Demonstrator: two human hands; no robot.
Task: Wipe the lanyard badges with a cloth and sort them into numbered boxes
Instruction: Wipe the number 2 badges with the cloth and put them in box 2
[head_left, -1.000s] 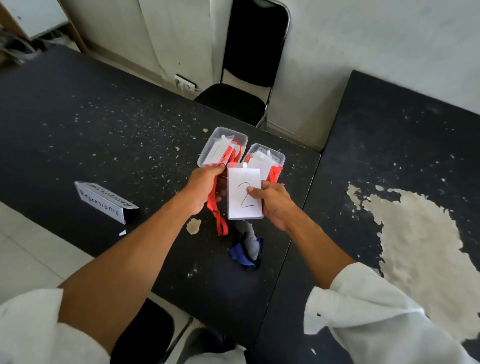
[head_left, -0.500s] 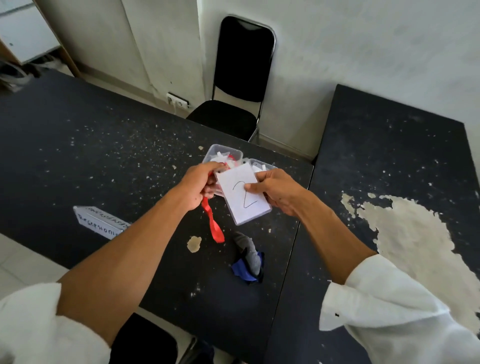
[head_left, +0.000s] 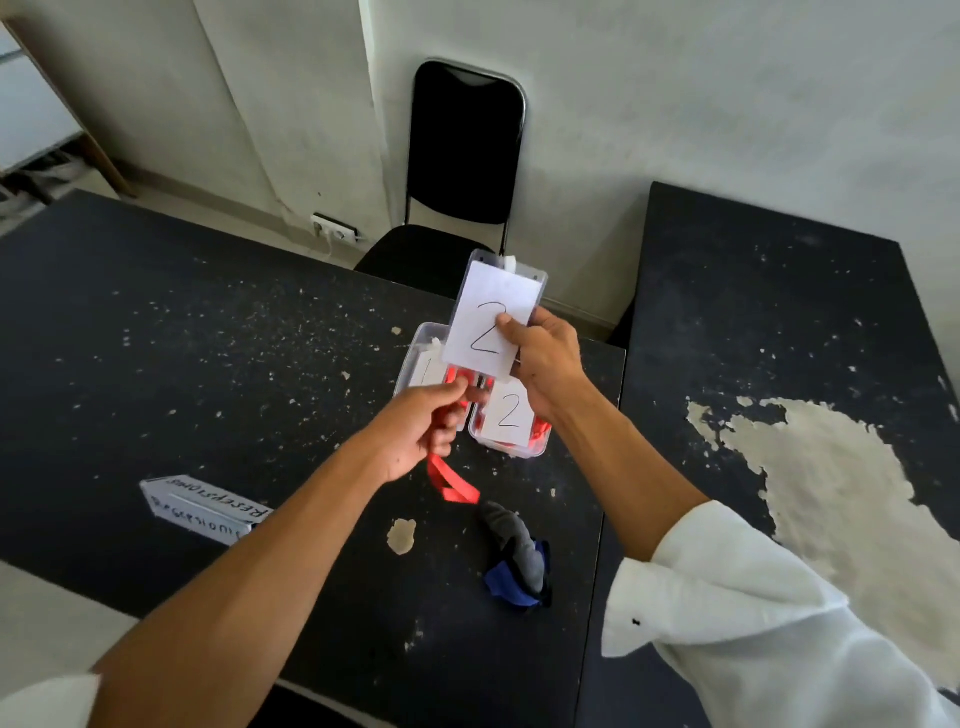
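Two worn black tables stand edge to edge before a pale wall, with a black folding chair (head_left: 467, 156) behind the left table (head_left: 208, 338). Near its far edge sit two clear boxes, touching: the left box (head_left: 411, 375) shows a card that seems to read 1, and the right box (head_left: 519, 451) shows one marked 2. The badge (head_left: 493, 317), also marked 2, is held upright in the air above them, its face towards the person, probably to match its number to the right box. The right hand (head_left: 545, 358) pinches its right edge, thumb on the front, forearm reaching forward. Lower down, the left hand (head_left: 421, 431) is curled round the red strap (head_left: 452, 483), whose loop hangs below the fist; this likely keeps it from trailing. The cloth (head_left: 517, 556) lies crumpled nearer the person, touched by neither hand, so wiping looks finished. A name sign (head_left: 208, 512) lies to the left.
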